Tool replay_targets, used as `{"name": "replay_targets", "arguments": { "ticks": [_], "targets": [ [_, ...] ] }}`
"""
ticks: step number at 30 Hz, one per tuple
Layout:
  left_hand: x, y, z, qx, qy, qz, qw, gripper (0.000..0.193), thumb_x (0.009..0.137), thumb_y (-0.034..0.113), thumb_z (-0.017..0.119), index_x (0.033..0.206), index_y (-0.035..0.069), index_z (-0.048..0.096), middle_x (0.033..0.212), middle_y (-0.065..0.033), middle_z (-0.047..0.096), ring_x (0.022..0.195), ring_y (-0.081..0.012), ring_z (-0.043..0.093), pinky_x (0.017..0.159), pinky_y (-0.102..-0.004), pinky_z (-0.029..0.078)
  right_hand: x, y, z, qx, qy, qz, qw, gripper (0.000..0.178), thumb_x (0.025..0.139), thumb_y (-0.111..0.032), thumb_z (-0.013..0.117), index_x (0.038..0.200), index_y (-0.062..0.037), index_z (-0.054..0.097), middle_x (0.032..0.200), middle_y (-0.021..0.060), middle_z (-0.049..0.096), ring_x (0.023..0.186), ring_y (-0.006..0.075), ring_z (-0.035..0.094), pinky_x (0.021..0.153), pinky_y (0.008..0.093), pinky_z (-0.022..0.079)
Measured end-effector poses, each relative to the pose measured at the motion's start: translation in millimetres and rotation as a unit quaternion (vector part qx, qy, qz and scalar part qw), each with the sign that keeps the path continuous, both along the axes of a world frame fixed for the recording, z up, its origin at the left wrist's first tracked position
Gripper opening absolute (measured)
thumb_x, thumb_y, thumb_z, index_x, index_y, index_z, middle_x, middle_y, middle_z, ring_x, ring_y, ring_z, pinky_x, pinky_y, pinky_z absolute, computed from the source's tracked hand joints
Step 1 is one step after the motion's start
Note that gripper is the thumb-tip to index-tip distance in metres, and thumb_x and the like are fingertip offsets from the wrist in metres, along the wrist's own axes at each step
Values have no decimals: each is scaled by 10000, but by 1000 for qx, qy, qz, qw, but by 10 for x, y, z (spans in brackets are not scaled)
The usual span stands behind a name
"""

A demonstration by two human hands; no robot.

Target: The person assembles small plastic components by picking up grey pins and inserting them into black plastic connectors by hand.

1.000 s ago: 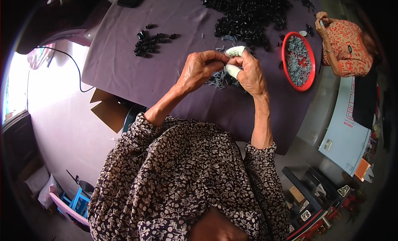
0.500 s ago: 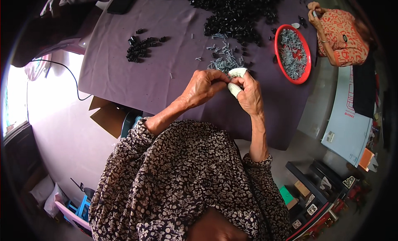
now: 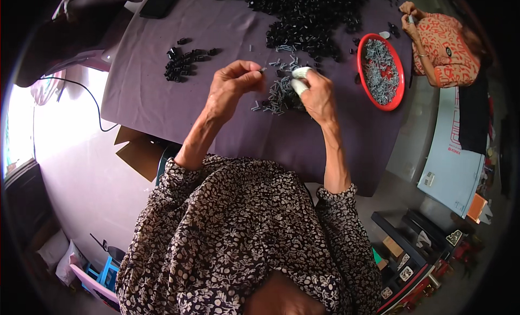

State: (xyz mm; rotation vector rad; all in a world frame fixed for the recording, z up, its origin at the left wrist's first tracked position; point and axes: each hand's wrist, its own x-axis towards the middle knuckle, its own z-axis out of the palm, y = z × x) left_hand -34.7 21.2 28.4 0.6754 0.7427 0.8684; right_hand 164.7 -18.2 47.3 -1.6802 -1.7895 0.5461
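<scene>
My left hand (image 3: 232,91) is raised over the purple cloth, thumb and forefinger pinched on a small dark piece with a pale grey tip (image 3: 262,70). My right hand (image 3: 318,97) wears white covers on its thumb and forefinger. Those two fingertips are apart, and I see nothing between them; the other fingers curl underneath. Below and between both hands lies a loose heap of small grey pins (image 3: 277,96), partly hidden by my right hand. A large pile of small black plastic parts (image 3: 309,22) spreads beyond it.
A smaller cluster of black parts (image 3: 184,64) lies to the left. To the right, a red oval basin (image 3: 402,79) holds many grey pins. Another person in an orange patterned top (image 3: 447,46) is at the table's right side. A dark flat object (image 3: 158,5) rests far left.
My hands have come apart from each other. My left hand moved left and away from me with the small piece; my right hand moved slightly farther and left, uncovering more of the grey heap.
</scene>
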Motion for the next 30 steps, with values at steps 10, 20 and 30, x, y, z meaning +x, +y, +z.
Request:
{"name": "replay_targets", "arguments": {
  "ticks": [10,20,30],
  "targets": [
    [-105,52,-29,-26,-2,32,999,66,840,87,587,887,41,591,843,-60,616,743,-146,589,732,-285,489,-210,357,-175,36,-269,98,958,74,702,-44,614,728,-24,548,715,125,579,709,305,560,669,395,418],
    [191,75,59,-16,-61,26,998,56,848,63,568,892,28,574,846,-74,622,749,-147,595,741,-298,498,-155,128,180,36,92,37,994,122,724,-62,656,819,-14,595,734,99,626,634,217,600,584,300,462],
    [527,-29,334,39,-55,53,996,75,818,31,595,884,-5,584,823,-40,599,739,-104,570,709,-242,485,-153,17,372,180,-50,-11,982,215,719,3,629,929,-18,587,831,124,609,721,270,606,635,337,477]
  ]
}}
